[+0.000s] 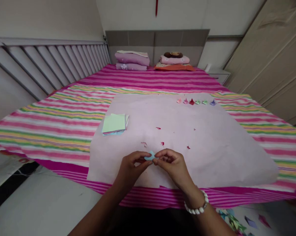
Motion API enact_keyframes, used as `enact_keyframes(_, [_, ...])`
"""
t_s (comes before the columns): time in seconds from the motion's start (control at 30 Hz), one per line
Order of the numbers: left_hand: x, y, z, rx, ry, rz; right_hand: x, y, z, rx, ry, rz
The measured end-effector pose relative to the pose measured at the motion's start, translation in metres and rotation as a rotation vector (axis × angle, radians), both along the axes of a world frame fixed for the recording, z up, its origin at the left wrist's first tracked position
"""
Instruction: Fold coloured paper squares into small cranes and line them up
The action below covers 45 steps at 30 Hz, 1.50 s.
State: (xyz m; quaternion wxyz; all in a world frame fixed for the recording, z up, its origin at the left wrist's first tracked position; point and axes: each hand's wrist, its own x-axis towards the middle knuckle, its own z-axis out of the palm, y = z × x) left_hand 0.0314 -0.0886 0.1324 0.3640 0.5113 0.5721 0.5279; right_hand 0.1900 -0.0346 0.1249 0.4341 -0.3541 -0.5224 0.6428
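Between my two hands, just above the near part of the white sheet, is a small folded piece of light blue paper. My left hand pinches its left side between thumb and fingers. On its right side my right hand does the same, with a white bead bracelet on that wrist. Fingertips cover parts of the paper. A stack of square paper, light green on top, lies to the left. Along the sheet's far right edge stand several small folded paper pieces in a row, in pink, red, green and purple.
Red scraps dot the sheet, which lies on a striped bedspread. Folded bedding is piled by the headboard. A slatted rail runs along the left. More colourful folded papers lie below at the lower right.
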Motion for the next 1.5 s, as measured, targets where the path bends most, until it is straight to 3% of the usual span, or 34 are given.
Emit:
enact_keyframes(0.4, [-0.003,0.000,-0.005,0.068,0.299,0.017,0.002,-0.001,0.000,0.555,-0.297,0.030])
enact_keyframes(0.6, [-0.007,0.002,-0.007,0.075,0.326,-0.031,0.003,-0.003,0.004,0.659,-0.411,0.099])
enact_keyframes(0.77, [-0.008,0.002,-0.005,-0.052,0.207,-0.109,0.003,-0.004,0.003,0.670,-0.478,0.134])
enact_keyframes(0.93, [-0.009,0.005,-0.009,-0.201,-0.053,-0.055,0.004,-0.005,0.003,0.574,-0.433,0.131])
enact_keyframes(1.07, [-0.011,0.006,-0.012,-0.286,-0.273,-0.045,0.004,-0.001,0.002,0.330,-0.300,0.101])
enact_keyframes(1.17, [-0.010,0.006,-0.012,-0.288,-0.319,-0.057,0.004,0.002,-0.001,0.104,-0.211,0.096])
enact_keyframes(1.27, [-0.006,0.006,-0.013,-0.280,-0.362,-0.034,0.001,0.003,-0.006,-0.027,-0.160,0.101])
enact_keyframes(1.5, [-0.002,0.010,-0.018,-0.359,-0.397,0.048,-0.006,0.004,-0.014,-0.119,-0.028,0.086])
